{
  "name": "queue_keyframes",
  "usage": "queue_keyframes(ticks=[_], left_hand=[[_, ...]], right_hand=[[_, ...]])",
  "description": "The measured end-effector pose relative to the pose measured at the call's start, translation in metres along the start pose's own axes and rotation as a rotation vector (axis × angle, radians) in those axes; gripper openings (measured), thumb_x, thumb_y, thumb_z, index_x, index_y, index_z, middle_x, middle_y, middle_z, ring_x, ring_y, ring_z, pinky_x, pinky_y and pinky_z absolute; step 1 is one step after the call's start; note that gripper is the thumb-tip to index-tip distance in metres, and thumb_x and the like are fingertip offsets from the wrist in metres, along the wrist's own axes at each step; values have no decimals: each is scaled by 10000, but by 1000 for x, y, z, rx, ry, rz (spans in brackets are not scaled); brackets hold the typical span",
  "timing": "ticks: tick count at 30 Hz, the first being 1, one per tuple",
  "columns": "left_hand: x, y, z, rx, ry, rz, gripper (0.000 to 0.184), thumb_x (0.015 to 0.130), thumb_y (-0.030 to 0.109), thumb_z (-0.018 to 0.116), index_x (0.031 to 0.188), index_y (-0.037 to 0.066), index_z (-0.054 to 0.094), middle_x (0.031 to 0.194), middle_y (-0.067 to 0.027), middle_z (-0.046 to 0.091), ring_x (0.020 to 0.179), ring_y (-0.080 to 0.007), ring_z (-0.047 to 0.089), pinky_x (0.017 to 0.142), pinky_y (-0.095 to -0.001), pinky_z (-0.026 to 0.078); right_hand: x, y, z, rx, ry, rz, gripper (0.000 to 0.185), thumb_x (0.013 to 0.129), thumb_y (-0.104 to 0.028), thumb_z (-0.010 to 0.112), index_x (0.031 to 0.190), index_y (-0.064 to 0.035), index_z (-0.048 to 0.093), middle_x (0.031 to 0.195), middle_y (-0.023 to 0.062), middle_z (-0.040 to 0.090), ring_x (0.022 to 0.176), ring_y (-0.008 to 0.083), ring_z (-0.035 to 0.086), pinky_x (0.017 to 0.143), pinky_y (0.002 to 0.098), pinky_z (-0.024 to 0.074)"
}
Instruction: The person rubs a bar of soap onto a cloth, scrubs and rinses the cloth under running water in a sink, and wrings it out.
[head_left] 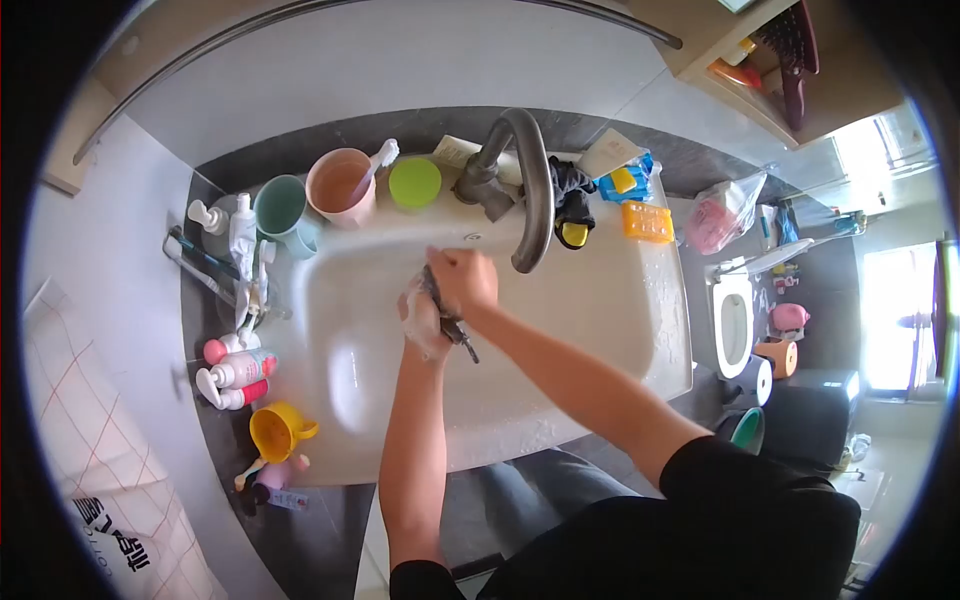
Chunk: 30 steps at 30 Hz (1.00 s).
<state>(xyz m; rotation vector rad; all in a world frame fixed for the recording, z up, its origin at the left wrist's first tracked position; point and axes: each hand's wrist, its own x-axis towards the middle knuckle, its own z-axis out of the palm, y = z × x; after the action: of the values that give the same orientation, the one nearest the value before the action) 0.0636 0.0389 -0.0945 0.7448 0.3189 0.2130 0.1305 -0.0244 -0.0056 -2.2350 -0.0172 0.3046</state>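
Over the white sink basin (580, 330), my two hands meet around a dark, wet piece of cloth (455, 332). White lather coats my left hand (422, 322), whose fingers are closed around the cloth from below. My right hand (466, 282) is curled into a fist on top, pressing against the same cloth. One narrow end of the cloth dangles past my left wrist. Most of it is hidden between my hands, so its exact kind cannot be told. The grey metal faucet (537, 190) arches just to the right of my right hand.
Along the back rim stand a green cup (283, 215), a pink cup (335, 190) with a toothbrush, and a lime-green cup (414, 183). Dark fabric (572, 195) and an orange soap bar (648, 222) lie right of the faucet. Pump bottles (240, 370) and a yellow mug (277, 432) line the left.
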Motion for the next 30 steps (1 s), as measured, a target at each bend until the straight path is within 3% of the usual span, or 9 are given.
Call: queue_keyframes(ticks=[5, 8, 10, 17, 20, 24, 26, 27, 30], left_hand=[[-7, 26, 35, -172, -233, 200, 644, 960, 539, 623, 1236, -43, 605, 1117, -122, 677, 1005, -200, 684, 835, -343, 597], [-2, 45, 28, -440, -273, -276, 535, 1002, 447, 534, 1255, -24, 551, 1037, -212, 697, 869, -335, 720, 718, -461, 641], [2, 36, 17, -473, -229, -123, 452, 1021, 389, 482, 1227, -6, 560, 1034, -207, 697, 879, -342, 720, 725, -466, 639], [-12, 57, 57, -239, 27, 31, 224, 1041, 210, 476, 1157, 68, 605, 1016, -122, 706, 900, -226, 729, 842, -355, 612], [-13, 52, 68, -107, 53, -109, 249, 1012, 187, 476, 1133, 31, 629, 933, -79, 691, 890, -188, 708, 810, -330, 590], [-23, 33, 74, -320, 19, -189, 329, 1027, 291, 519, 1176, 14, 618, 1097, -71, 664, 923, -176, 684, 802, -331, 591], [-28, 39, 65, -332, -132, -34, 355, 1033, 314, 507, 1180, 10, 617, 1094, -81, 674, 931, -193, 698, 824, -334, 601], [-27, 45, 58, -338, -295, 121, 382, 1039, 338, 494, 1185, 6, 617, 1091, -91, 684, 939, -211, 712, 847, -337, 611], [-14, 39, 48, -444, -158, -59, 417, 1029, 370, 535, 1202, -3, 612, 1064, -112, 707, 911, -241, 737, 882, -360, 625]], right_hand=[[7, 18, -58, 399, -485, 10, 401, 979, -362, 674, 1164, -6, 683, 870, 123, 678, 747, 198, 639, 669, 380, 512], [-6, 26, -97, 475, -844, 94, 453, 967, -243, 695, 1347, -15, 599, 959, 82, 680, 774, 157, 633, 696, 322, 527], [-8, 43, -107, 407, -1006, -12, 500, 956, -172, 699, 1408, -18, 553, 982, 71, 677, 763, 151, 627, 709, 297, 531], [-22, 31, -140, 482, -469, -43, 239, 921, -210, 764, 1029, -7, 699, 826, 48, 635, 718, 128, 565, 660, 309, 469], [-24, 9, -124, 69, -204, -687, 450, 916, -312, 779, 628, -8, 613, 719, 109, 530, 744, 289, 521, 717, 432, 428], [-23, 1, -62, -51, -29, -904, 424, 1028, -386, 628, 799, -29, 613, 889, 105, 499, 888, 229, 443, 855, 384, 411], [-17, 8, -38, 561, 41, -177, 390, 1078, -427, 525, 1109, -52, 625, 1009, 86, 546, 975, 205, 489, 965, 365, 421], [-7, 33, -36, 631, -238, -4, 467, 1113, -474, 426, 1295, -58, 537, 1083, 54, 563, 1048, 166, 497, 1010, 344, 410], [-29, 57, -16, 824, -282, 154, 417, 1122, -436, 451, 1232, -57, 587, 1072, 20, 568, 1020, 129, 495, 960, 323, 427]])
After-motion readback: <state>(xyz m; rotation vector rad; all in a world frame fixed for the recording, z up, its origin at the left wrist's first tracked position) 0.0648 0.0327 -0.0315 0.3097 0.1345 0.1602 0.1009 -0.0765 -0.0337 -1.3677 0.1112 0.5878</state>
